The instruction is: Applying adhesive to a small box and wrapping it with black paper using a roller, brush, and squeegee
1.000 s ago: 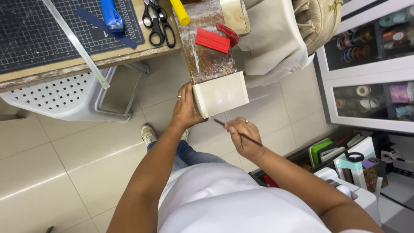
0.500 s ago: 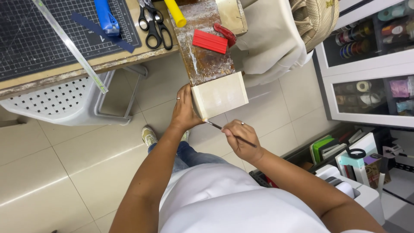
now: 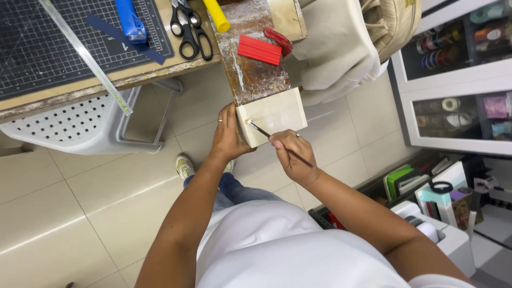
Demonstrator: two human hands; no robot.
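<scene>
Bench: we see the bench point(image 3: 160, 74) across the top of the frame, its worn edge running from left toward centre.
Cutting mat: a dark gridded cutting mat point(image 3: 48, 48) fills the upper left, with a clear ruler point(image 3: 85, 56) lying slantwise over it and past the bench edge.
Plank: a stained wooden plank point(image 3: 250, 74) juts down from the bench at top centre, a red block point(image 3: 259, 49) lying on it.
Wooden box: we find the pale wooden box point(image 3: 277, 112) at the plank's lower end, centre frame.
Left hand: our left hand point(image 3: 228, 136) is wrapped around the box's left edge, fingers closed on it.
Right hand: our right hand point(image 3: 290, 157), just below the box, pinches a thin paintbrush point(image 3: 280, 144); the tip touches the box's upper left corner.
Scissors: black scissors point(image 3: 189, 29) sit at top centre, beside a yellow handle point(image 3: 217, 15).
Blue tool: a blue tool point(image 3: 130, 21) rests on the mat.
</scene>
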